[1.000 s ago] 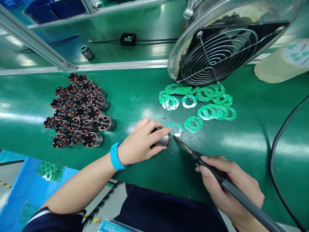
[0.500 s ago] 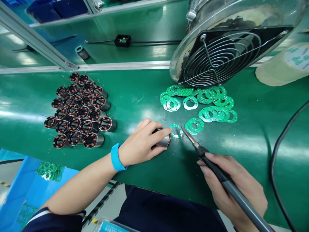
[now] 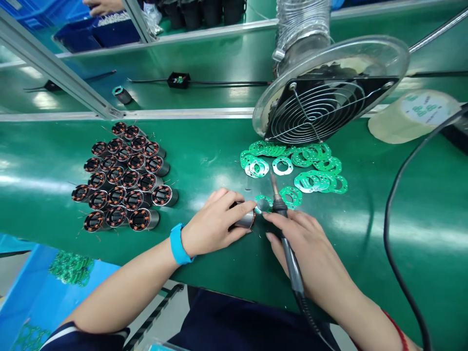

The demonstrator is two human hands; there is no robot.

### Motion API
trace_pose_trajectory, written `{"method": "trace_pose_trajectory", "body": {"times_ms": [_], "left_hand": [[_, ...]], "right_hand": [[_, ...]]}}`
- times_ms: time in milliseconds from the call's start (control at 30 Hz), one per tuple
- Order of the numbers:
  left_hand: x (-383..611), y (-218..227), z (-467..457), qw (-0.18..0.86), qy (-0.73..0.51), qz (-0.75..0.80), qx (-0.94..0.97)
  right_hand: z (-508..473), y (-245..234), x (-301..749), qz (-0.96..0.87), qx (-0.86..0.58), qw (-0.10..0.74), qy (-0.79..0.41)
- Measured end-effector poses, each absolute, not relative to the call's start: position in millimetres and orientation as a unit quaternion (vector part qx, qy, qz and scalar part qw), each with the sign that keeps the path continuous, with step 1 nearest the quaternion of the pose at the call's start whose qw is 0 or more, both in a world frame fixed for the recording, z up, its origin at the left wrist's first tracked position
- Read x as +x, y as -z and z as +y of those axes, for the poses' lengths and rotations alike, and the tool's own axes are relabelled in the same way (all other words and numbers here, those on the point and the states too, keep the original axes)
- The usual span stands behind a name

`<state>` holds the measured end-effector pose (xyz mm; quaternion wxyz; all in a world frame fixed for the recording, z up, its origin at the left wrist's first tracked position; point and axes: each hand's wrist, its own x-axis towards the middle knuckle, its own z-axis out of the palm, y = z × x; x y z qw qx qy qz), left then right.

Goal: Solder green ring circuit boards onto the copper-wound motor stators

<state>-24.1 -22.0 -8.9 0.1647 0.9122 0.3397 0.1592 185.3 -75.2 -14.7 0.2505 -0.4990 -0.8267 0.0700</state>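
My left hand [image 3: 212,224], with a blue wristband, is closed around a metal motor stator [image 3: 246,221] lying on its side, its copper-wound end facing right. Against that end stands a green ring-shaped circuit board [image 3: 262,198], partly hidden by fingers. My right hand [image 3: 314,253] has a soldering iron [image 3: 291,261] held between thumb and fingers, its tip pointing away from me above the table. The right index finger reaches to the board's near edge. Just right of it lie a few loose ring boards [image 3: 292,191].
Many upright stators [image 3: 133,199] stand in a cluster at left. More ring boards [image 3: 310,181] lie before a fume extractor fan [image 3: 310,117]. A tape roll [image 3: 387,122] and black cable [image 3: 389,234] are at right. A blue bin [image 3: 87,297] holds boards lower left. Another person's hand [image 3: 104,6] shows far back.
My right hand has moved left to the ring board, and the soldering iron has swung more upright, its tip now farther back. My left hand keeps its grip on the stator. The view has shifted slightly.
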Motion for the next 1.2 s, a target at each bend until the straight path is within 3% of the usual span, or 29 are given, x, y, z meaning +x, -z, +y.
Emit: {"method": "trace_pose_trajectory", "body": {"times_ms": [100, 267, 433, 500, 600, 767, 833, 1000, 1100, 1200], "left_hand": [[-23, 6, -22, 0.206, -0.175, 0.364, 0.891], [-19, -6, -27, 0.374, -0.216, 0.423, 0.797], [-15, -5, -34, 0.532, -0.212, 0.401, 0.715], [-13, -1, -35, 0.516, -0.196, 0.402, 0.73], [-12, 2, -33, 0.401, -0.167, 0.394, 0.81], [-24, -1, -25, 0.319, -0.109, 0.359, 0.87], [-30, -2, -22, 0.306, -0.104, 0.344, 0.882], [-36, -3, -15, 0.285, -0.122, 0.342, 0.887], [-31, -3, -15, 0.344, -0.193, 0.341, 0.853], [-22, -3, -16, 0.439, -0.223, 0.373, 0.786]], "right_hand": [[-78, 12, 187, -0.794, -0.534, 0.279, -0.081], [-84, 10, 180, -0.695, -0.613, 0.323, -0.192], [-81, 8, 170, -0.572, -0.63, 0.458, -0.257], [-76, 6, 171, -0.57, -0.601, 0.476, -0.296], [-68, 2, 175, -0.653, -0.547, 0.412, -0.324], [-72, 1, 172, -0.79, -0.518, 0.32, -0.069], [-77, 3, 170, -0.811, -0.5, 0.303, -0.03], [-75, 11, 174, -0.797, -0.496, 0.284, -0.195], [-70, 14, 178, -0.785, -0.482, 0.278, -0.273], [-68, 14, 180, -0.79, -0.47, 0.289, -0.265]]}}
